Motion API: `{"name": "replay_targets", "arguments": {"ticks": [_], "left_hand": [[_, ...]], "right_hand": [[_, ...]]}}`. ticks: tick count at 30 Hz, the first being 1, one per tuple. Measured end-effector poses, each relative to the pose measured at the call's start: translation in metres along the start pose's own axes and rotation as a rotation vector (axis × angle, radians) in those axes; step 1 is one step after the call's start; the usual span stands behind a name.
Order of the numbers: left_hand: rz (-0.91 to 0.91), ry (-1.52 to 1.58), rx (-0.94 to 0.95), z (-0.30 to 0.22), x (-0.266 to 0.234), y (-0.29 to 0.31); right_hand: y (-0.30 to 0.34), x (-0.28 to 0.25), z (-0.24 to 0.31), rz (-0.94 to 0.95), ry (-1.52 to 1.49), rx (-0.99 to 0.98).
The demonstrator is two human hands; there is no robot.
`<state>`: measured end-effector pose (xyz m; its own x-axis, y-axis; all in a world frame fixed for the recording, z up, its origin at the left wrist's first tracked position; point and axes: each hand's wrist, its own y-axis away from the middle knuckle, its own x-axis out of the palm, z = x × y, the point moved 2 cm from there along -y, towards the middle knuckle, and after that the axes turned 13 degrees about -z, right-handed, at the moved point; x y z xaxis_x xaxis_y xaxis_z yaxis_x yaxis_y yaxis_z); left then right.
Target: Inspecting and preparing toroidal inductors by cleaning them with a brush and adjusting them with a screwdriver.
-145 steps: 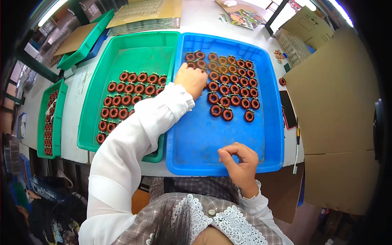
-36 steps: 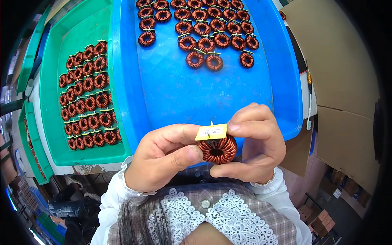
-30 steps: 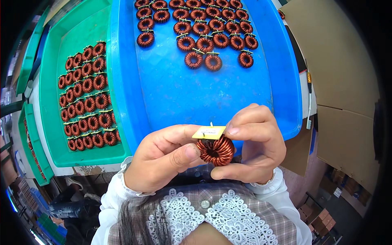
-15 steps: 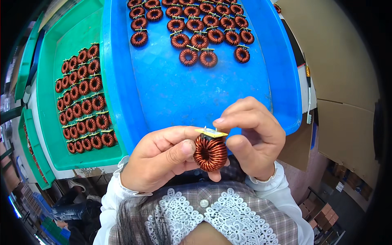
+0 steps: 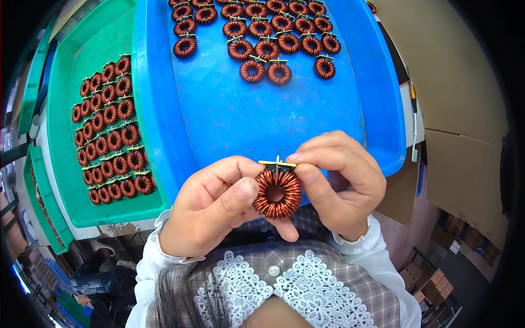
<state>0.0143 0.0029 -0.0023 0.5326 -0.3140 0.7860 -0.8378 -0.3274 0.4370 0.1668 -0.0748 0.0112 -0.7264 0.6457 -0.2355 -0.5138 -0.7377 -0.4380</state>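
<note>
A toroidal coil (image 5: 290,198) wound with copper wire stands upright between my hands, its hole facing me. On its top sits a thin yellow board (image 5: 277,163) with metal pins poking up. My left hand (image 5: 210,205) is closed on the coil's left side, thumb on the winding and a finger reaching underneath. With thumb and forefinger, my right hand (image 5: 342,183) pinches the right end of the yellow board. Both hands are just over the near edge of the blue tray (image 5: 235,120).
Several rows of similar coils (image 5: 267,49) lie at the blue tray's far end. To the left, a green tray (image 5: 71,186) holds more coils in tight rows. A small white-bristled brush (image 5: 414,156) lies by the right rim, beside cardboard (image 5: 465,175).
The coil has turned so its hole faces me and its board shows edge-on. My right thumb and forefinger have closed onto the board's right end.
</note>
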Motion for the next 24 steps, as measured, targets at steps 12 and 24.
{"name": "replay_targets", "arguments": {"ticks": [12,24], "left_hand": [[-0.002,-0.014,-0.027,-0.001,0.003,-0.001],[-0.194,-0.103,0.03,0.001,0.007,-0.002]], "right_hand": [[-0.002,0.0,-0.003,0.04,-0.028,0.026],[-0.007,-0.016,0.012,-0.031,0.16,-0.055]]}}
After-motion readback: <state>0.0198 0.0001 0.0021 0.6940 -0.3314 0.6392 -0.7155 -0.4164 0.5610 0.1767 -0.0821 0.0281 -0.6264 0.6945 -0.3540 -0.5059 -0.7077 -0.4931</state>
